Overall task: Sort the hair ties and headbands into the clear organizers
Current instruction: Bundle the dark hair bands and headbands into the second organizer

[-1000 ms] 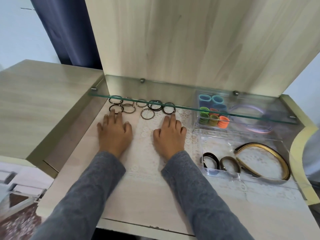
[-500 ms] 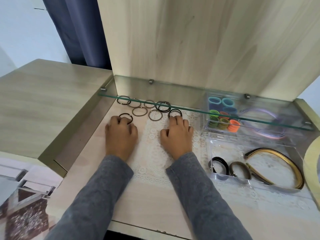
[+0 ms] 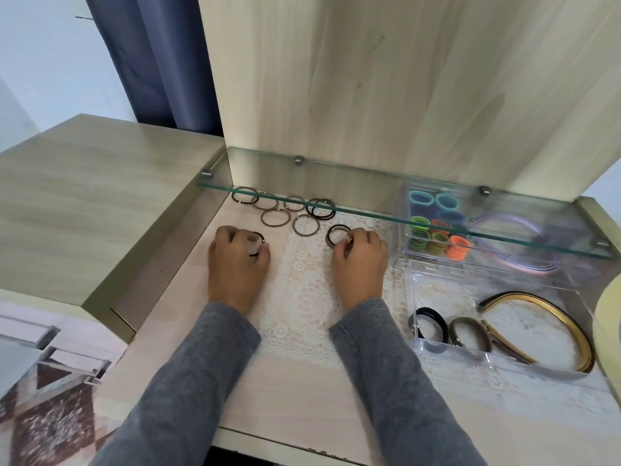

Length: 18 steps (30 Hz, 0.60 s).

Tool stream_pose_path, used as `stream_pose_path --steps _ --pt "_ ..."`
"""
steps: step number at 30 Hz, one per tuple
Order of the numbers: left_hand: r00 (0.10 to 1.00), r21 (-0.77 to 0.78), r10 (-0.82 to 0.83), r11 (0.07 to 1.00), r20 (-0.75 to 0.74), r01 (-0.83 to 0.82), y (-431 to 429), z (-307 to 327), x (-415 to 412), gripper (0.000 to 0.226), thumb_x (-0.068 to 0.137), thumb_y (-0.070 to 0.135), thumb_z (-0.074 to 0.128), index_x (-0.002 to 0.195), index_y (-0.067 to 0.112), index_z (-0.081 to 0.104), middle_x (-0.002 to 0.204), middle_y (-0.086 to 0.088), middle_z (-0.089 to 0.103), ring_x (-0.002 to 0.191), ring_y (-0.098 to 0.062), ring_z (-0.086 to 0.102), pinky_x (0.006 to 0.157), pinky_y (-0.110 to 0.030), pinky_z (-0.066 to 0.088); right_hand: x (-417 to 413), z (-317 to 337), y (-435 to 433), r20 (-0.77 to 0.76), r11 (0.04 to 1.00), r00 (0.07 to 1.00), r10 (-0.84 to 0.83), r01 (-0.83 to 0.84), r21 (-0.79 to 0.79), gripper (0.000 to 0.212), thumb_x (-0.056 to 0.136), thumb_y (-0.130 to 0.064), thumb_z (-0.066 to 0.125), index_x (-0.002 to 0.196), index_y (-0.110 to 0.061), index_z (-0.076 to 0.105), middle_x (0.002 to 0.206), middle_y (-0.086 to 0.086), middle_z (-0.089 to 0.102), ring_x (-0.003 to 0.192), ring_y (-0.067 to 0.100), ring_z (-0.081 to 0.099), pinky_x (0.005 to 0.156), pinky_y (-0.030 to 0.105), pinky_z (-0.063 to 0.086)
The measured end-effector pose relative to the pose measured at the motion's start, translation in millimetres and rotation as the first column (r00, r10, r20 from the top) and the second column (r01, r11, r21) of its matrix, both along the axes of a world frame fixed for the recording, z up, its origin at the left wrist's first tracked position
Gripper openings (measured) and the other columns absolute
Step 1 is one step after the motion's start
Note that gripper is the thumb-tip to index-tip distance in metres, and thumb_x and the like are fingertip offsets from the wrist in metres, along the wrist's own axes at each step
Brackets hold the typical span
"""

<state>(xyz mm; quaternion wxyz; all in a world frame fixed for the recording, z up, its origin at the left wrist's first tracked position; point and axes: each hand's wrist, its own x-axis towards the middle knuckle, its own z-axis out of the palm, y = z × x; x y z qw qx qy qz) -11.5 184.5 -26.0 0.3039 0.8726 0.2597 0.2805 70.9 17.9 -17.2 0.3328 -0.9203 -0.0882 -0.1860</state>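
Note:
My left hand (image 3: 237, 264) curls its fingers around a black hair tie (image 3: 259, 239) on the tabletop. My right hand (image 3: 359, 264) pinches the near edge of another black hair tie (image 3: 337, 234) on the lace mat (image 3: 302, 297). Several brown and black hair ties (image 3: 276, 217) lie loose behind both hands, partly under the glass shelf (image 3: 386, 210). At the right, a clear organizer (image 3: 497, 356) holds a gold headband (image 3: 554, 317) and two ties. Behind it a second clear organizer (image 3: 403, 260) holds coloured hair ties (image 3: 437, 237) and a purple headband (image 3: 524, 243).
A tall wooden panel (image 3: 403, 95) rises behind the glass shelf. A raised wooden surface (image 3: 84, 196) borders the left side. The table's front edge (image 3: 268, 438) runs near my sleeves. A pale rounded object (image 3: 608, 327) sits at the far right.
Both hands went from lying flat to curling their fingers on a black hair tie each; the left tie has been dragged toward me away from the row.

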Motion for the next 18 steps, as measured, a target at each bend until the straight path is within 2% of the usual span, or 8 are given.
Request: stream_pose_path --steps 4,10,15,18 --pt "0.999 0.091 -0.029 0.996 0.022 0.027 0 0 -2 0.014 0.085 0.016 0.07 0.096 0.009 0.075 0.103 -0.009 0.059 0.094 -0.03 0.062 0.091 -0.05 0.05 10 -2 -2 -0.07 0.992 0.997 -0.043 0.051 0.112 0.022 0.089 -0.024 0.056 0.1 -0.008 0.068 0.1 0.009 0.065 0.094 0.027 0.054 0.082 0.029 0.032" --pt "0.993 0.093 -0.107 0.99 0.049 0.102 -1 1 -4 0.018 0.08 0.026 0.062 0.089 0.016 0.075 0.095 0.002 0.061 0.085 -0.021 0.062 0.087 -0.047 0.052 16 7 2 -0.169 0.987 0.98 -0.103 0.121 0.101 0.023 0.087 -0.031 0.059 0.101 -0.014 0.067 0.106 0.008 0.062 0.099 0.028 0.051 0.088 0.034 0.037" --pt "0.981 0.145 -0.182 0.975 0.073 0.171 -1 1 -4 0.009 0.081 0.018 0.073 0.086 0.012 0.075 0.093 0.003 0.063 0.083 -0.018 0.062 0.08 -0.041 0.054 17 10 2 -0.177 0.985 0.977 -0.121 0.14 0.097 0.021 0.085 -0.021 0.06 0.102 -0.011 0.065 0.103 0.008 0.063 0.096 0.028 0.053 0.083 0.033 0.038" --pt "0.967 0.167 -0.241 0.96 0.085 0.224 -3 3 -4 0.007 0.082 0.017 0.076 0.087 0.012 0.076 0.093 0.004 0.064 0.085 -0.015 0.061 0.08 -0.039 0.053 18 9 1 -0.174 0.98 0.977 -0.126 0.149 0.13 0.018 0.084 -0.017 0.061 0.1 -0.009 0.066 0.102 0.009 0.062 0.095 0.027 0.055 0.083 0.033 0.04"
